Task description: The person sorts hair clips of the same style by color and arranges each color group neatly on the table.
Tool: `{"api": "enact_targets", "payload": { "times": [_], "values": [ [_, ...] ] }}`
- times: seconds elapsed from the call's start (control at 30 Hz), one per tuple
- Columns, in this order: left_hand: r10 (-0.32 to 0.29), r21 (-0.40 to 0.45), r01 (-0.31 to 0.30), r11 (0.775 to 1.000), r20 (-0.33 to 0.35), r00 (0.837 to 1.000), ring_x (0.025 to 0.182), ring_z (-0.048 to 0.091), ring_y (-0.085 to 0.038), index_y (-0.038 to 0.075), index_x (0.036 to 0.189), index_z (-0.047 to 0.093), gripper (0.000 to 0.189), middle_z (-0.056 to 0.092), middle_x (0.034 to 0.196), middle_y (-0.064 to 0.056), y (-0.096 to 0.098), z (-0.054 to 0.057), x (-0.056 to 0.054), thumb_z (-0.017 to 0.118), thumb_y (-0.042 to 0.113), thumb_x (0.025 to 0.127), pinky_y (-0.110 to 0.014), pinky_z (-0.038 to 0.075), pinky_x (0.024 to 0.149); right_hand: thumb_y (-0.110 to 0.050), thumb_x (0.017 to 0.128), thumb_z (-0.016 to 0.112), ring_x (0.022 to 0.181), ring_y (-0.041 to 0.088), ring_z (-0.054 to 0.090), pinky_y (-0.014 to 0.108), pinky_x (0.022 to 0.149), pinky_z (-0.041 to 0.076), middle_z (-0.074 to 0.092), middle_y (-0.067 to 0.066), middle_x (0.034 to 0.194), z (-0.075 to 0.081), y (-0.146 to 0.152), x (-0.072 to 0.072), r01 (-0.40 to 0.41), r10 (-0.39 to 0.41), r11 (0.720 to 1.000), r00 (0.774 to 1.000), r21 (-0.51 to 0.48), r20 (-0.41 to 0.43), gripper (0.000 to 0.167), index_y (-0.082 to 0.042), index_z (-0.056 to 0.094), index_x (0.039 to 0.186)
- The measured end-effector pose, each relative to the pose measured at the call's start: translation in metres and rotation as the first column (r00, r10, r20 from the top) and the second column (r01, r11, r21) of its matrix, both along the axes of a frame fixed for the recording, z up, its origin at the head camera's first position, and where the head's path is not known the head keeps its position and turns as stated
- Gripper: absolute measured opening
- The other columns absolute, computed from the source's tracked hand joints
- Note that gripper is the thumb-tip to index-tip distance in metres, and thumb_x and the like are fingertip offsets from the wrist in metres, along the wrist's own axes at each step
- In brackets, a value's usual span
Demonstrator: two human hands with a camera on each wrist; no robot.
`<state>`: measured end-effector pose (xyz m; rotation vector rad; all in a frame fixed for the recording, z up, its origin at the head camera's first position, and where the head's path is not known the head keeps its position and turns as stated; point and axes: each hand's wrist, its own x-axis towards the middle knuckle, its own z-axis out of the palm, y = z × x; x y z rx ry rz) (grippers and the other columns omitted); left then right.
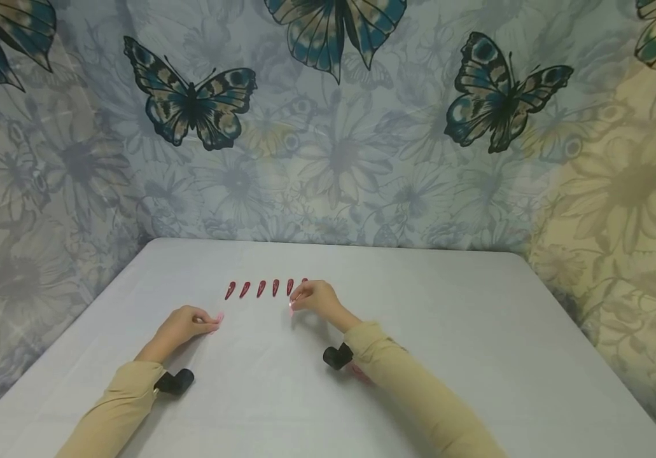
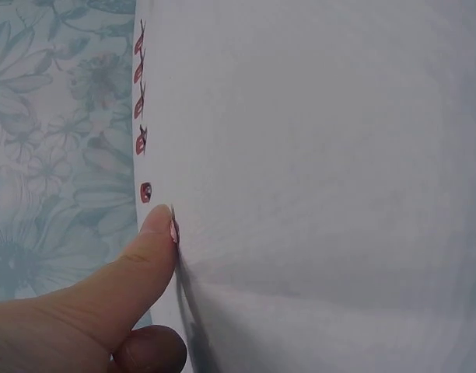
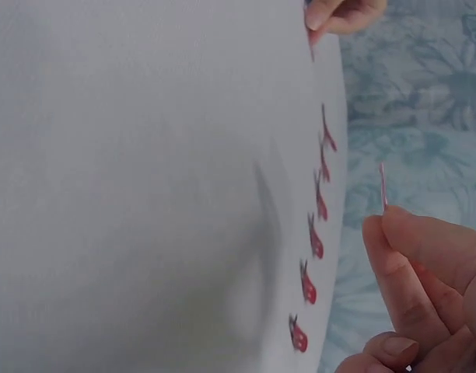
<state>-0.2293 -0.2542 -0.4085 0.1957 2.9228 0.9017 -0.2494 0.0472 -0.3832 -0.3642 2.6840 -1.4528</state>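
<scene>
Several dark red teardrop-shaped snap hair clips lie in a row toward the back of the white table. In front of the row's left end, my left hand holds a pink hair clip by the fingertips, low over the table; the left wrist view shows only a sliver of this clip beside the thumb. My right hand pinches another pink clip between thumb and finger, raised above the table near the row's right end. That hand partly covers the rightmost red clip.
A pinkish-red item, mostly hidden, lies under the right forearm. The white table meets a wall with butterfly and flower prints. Each wrist wears a black camera.
</scene>
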Motion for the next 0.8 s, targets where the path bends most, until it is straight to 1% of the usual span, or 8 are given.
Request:
{"api": "enact_targets", "payload": {
  "times": [0.13, 0.27, 0.37, 0.53, 0.6, 0.73, 0.8],
  "values": [
    [-0.01, 0.023, 0.011, 1.0, -0.012, 1.0, 0.064, 0.039, -0.015, 0.0, 0.081, 0.074, 0.018, 0.054, 0.068, -0.001, -0.001, -0.001, 0.0, 0.076, 0.018, 0.083, -0.028, 0.033, 0.059, -0.002, 0.079, 0.076, 0.067, 0.006, 0.056, 0.021, 0.07, 0.044, 0.072, 0.017, 0.08, 0.0, -0.009, -0.001, -0.018, 0.018, 1.0, 1.0, -0.016, -0.004, 0.011, 0.002, 0.073, 0.089],
    [-0.01, 0.034, 0.01, 0.999, -0.007, 1.0, 0.064, 0.037, -0.015, 0.0, 0.081, 0.073, 0.017, 0.049, 0.065, 0.001, 0.0, 0.0, -0.001, 0.076, 0.017, 0.083, -0.028, 0.032, 0.058, -0.004, 0.079, 0.077, 0.069, 0.005, 0.054, 0.02, 0.07, 0.043, 0.072, 0.017, 0.081, 0.001, -0.017, -0.003, -0.026, 0.026, 0.999, 1.0, -0.031, 0.001, 0.012, 0.001, 0.073, 0.089],
    [-0.012, 0.031, 0.012, 0.999, 0.0, 1.0, 0.063, 0.037, -0.015, 0.0, 0.082, 0.073, 0.017, 0.046, 0.064, 0.001, 0.0, 0.002, -0.001, 0.077, 0.017, 0.082, -0.028, 0.031, 0.057, -0.003, 0.078, 0.077, 0.069, 0.006, 0.056, 0.02, 0.069, 0.043, 0.072, 0.018, 0.082, 0.0, -0.024, -0.005, -0.032, 0.031, 0.999, 0.999, -0.034, -0.013, 0.012, 0.001, 0.073, 0.089],
    [0.024, -0.02, -0.024, 1.0, 0.016, 1.0, 0.066, 0.041, -0.016, 0.003, 0.083, 0.074, 0.019, 0.055, 0.07, -0.001, -0.003, 0.006, 0.0, 0.077, 0.022, 0.082, -0.028, 0.033, 0.059, -0.002, 0.079, 0.076, 0.068, 0.006, 0.056, 0.019, 0.069, 0.044, 0.073, 0.019, 0.085, -0.006, -0.04, -0.007, -0.01, 0.011, 0.997, 1.0, -0.071, 0.017, 0.013, 0.001, 0.073, 0.091],
    [0.026, -0.027, -0.025, 0.999, 0.016, 1.0, 0.067, 0.042, -0.015, 0.004, 0.083, 0.074, 0.019, 0.056, 0.071, -0.002, -0.004, 0.006, 0.001, 0.077, 0.023, 0.082, -0.028, 0.034, 0.06, -0.002, 0.079, 0.076, 0.069, 0.006, 0.056, 0.02, 0.07, 0.044, 0.073, 0.019, 0.086, -0.008, -0.047, -0.007, -0.001, 0.004, 0.996, 0.999, -0.089, 0.033, 0.013, 0.002, 0.073, 0.091],
    [0.005, -0.006, -0.005, 1.0, 0.004, 1.0, 0.064, 0.041, -0.015, 0.004, 0.082, 0.074, 0.018, 0.052, 0.066, 0.001, -0.003, 0.003, 0.002, 0.076, 0.022, 0.083, -0.028, 0.033, 0.059, -0.001, 0.077, 0.077, 0.07, 0.006, 0.056, 0.02, 0.07, 0.044, 0.074, 0.019, 0.086, -0.014, -0.059, -0.006, 0.016, -0.012, 0.995, 0.999, -0.101, 0.034, 0.014, 0.001, 0.074, 0.09],
    [0.009, 0.0, -0.009, 1.0, 0.006, 1.0, 0.064, 0.04, -0.015, 0.005, 0.081, 0.074, 0.018, 0.05, 0.065, 0.002, -0.003, 0.002, 0.001, 0.076, 0.023, 0.083, -0.028, 0.033, 0.059, -0.002, 0.077, 0.077, 0.069, 0.006, 0.055, 0.02, 0.069, 0.044, 0.074, 0.018, 0.085, -0.015, -0.065, -0.007, 0.024, -0.02, 0.994, 0.999, -0.109, 0.037, 0.013, 0.0, 0.075, 0.089]
  ]
}}
